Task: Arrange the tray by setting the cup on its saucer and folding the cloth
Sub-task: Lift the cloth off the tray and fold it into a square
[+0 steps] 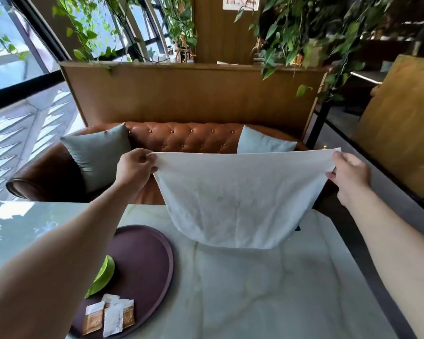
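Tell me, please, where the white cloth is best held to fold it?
Probably by its two top corners, from the outer sides, as now: the left hand and right hand pinch them, so the white cloth hangs flat above the pale marble table.

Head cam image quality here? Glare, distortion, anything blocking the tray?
Head view: strong wide-angle bending at the edges, window frames curve; daylight from the windows throws pale glare on the table at left; the left hand and right hand hold the cloth sharp, no motion blur; the left forearm hides most of the green cup on the tray.
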